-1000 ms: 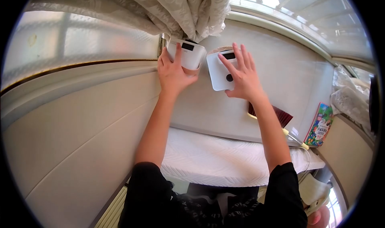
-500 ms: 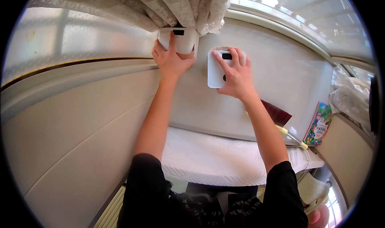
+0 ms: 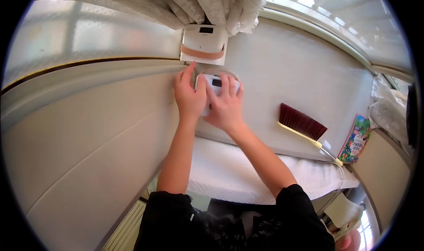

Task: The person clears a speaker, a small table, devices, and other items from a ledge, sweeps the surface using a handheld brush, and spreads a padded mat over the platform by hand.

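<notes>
A white box-shaped device (image 3: 204,39) with a dark display and a tan strap stands in the corner below the curtain; neither hand touches it. Nearer to me is a second white device (image 3: 217,83) with a dark window, partly covered by my hands. My right hand (image 3: 224,104) grips it from above, fingers bent over its top. Along its left side lies my left hand (image 3: 191,94), fingers apart, the thumb by its edge and the fingertips just below the first device.
A dark red brush (image 3: 302,121) with a pale yellow handle lies to the right on the grey surface (image 3: 282,65). Beside it are a colourful booklet (image 3: 355,139) and a plastic bag (image 3: 388,109). A white quilted pad (image 3: 234,167) runs along the near edge.
My left hand has let go of the corner device and come down beside the other one. My right hand has moved left and nearer with the second device, uncovering the brush.
</notes>
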Available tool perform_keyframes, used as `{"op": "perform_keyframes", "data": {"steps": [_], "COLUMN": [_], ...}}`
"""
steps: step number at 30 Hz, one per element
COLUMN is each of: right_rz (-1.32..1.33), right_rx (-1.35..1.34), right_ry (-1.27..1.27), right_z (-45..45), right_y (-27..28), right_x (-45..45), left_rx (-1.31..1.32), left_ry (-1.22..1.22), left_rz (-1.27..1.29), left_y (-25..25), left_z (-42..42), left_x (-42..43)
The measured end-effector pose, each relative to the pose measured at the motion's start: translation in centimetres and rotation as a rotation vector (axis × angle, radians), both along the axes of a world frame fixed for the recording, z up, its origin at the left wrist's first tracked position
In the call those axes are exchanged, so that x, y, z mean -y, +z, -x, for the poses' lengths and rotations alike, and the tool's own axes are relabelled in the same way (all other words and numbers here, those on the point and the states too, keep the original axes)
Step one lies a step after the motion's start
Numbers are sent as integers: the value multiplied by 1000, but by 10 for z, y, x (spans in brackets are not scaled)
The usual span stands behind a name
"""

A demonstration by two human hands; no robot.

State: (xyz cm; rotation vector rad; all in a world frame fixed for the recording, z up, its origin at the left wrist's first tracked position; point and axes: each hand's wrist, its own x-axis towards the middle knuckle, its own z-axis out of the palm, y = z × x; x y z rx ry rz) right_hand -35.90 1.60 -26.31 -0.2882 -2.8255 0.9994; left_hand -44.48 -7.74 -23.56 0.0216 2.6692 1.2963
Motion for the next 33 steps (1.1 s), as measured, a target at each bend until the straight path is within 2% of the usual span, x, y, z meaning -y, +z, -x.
{"op": "perform_keyframes", "data": {"steps": [3, 6, 9, 12, 15, 17, 21, 24, 27, 33], "right_rz": [50, -47, 82, 516, 660, 629, 437, 150, -103, -262], "right_rx": [-41, -148, -219, -302, -173, -191, -260, -286, -259, -16], "right_ry": [-47, -72, -87, -257, -369, -375, -273, 41, 184, 234], "right_z": [7, 11, 5, -9, -27, -20, 36, 94, 136, 154], "right_y": [-12, -29, -34, -33, -74, -76, -42, -17, -21, -16], "right_x": [27, 49, 51, 38, 23, 3, -30, -56, -64, -59], "left_rx": [-5, -69, -137, -177, -191, -279, -203, -197, -199, -234], "left_ry": [-76, -150, -224, -335, -375, -402, -388, -333, -319, -279], "left_rz": [84, 132, 179, 272, 340, 428, 584, 652, 691, 681], "left_y": [-10, -12, -14, -8, -7, -18, -16, -21, -25, -27], "left_z": [-6, -13, -19, -23, -31, -39, -44, -44, -43, -44], "left_x": [23, 39, 47, 46, 42, 37, 24, 17, 13, 11]}}
